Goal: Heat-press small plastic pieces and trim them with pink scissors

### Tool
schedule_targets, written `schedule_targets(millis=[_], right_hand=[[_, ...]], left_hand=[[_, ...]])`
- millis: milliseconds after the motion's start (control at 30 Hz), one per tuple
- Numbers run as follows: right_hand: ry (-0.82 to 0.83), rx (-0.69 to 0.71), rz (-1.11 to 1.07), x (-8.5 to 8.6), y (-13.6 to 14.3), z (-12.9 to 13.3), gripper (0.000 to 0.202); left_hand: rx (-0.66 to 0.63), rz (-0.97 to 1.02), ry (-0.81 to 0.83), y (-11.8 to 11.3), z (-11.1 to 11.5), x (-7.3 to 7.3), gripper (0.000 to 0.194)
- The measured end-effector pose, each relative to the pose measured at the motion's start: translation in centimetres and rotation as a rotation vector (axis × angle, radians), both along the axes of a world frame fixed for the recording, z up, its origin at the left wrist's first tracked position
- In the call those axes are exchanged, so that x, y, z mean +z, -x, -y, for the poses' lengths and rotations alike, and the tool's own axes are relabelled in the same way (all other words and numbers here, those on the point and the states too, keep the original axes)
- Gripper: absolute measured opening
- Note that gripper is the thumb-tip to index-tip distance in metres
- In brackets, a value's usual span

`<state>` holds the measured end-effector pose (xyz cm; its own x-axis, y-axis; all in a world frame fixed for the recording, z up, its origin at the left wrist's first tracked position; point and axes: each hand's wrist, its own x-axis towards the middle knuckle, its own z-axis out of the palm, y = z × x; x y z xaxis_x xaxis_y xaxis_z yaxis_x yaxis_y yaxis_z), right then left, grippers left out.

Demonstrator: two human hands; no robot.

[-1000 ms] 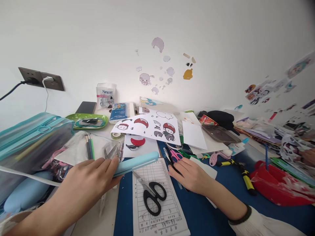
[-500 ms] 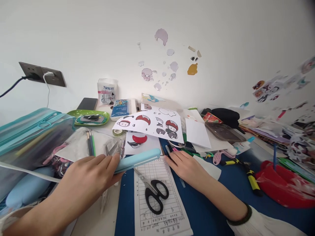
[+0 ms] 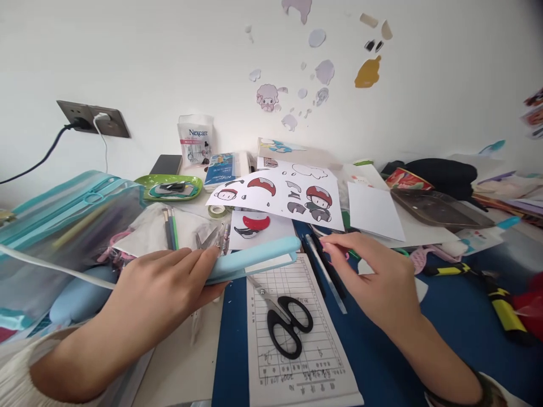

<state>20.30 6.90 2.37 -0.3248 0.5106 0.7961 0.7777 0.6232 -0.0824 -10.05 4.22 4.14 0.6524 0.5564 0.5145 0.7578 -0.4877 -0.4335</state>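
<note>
My left hand (image 3: 169, 291) is closed around a light blue mini hair straightener (image 3: 257, 257), its tip pointing right and its jaws slightly apart. Below it, black-handled scissors (image 3: 288, 328) lie on a printed form pad (image 3: 309, 362). My right hand (image 3: 377, 277) is raised just right of a clear pen (image 3: 324, 271), thumb and forefinger drawn together. A trace of pink shows by those fingertips, too small to name. Beyond both hands lies a white sheet (image 3: 278, 198) with printed red-and-grey cartoon parts. Red and black cut-out pieces (image 3: 254, 224) rest on paper under its near edge.
At left stand a clear zip pouch (image 3: 72, 226) and a green tray (image 3: 142, 183). Brushes (image 3: 172, 226) and a tape roll (image 3: 218, 211) lie near the middle. To the right are a blank white card (image 3: 375, 209), a brown tray (image 3: 441, 209) and yellow-black pliers (image 3: 500, 305).
My right hand has lifted off the pens and moved right, its thumb and forefinger now pinched. The straightener's jaws have parted a little more. The whole view has shifted.
</note>
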Motion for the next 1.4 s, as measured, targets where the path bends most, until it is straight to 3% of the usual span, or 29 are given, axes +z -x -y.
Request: schedule_targets(millis=[267, 533, 667, 967, 1400], right_hand=[[0.03, -0.098, -0.093, -0.1, -1.3, 1.3, 0.01], [0.124, -0.115, -0.059, -0.1, -1.3, 1.2, 0.01], [0.248, -0.121, 0.034, -0.8, -1.7, 0.4, 0.014], [0.414, -0.248, 0.217, -3.1, -0.9, -0.9, 0.022], [0.491, -0.276, 0.221, -3.5, -0.5, -1.2, 0.026]], left_hand=[[-0.043, -0.044, -0.015, 0.1, 0.5, 0.2, 0.046], [-0.048, -0.033, -0.002, 0.7, 0.6, -1.1, 0.032], [-0.052, -0.053, 0.027, 0.8, 0.8, -0.9, 0.029], [-0.039, 0.027, 0.037, 0.9, 0.8, -0.8, 0.032], [-0.085, 0.05, 0.016, 1.0, 1.1, -0.6, 0.034]])
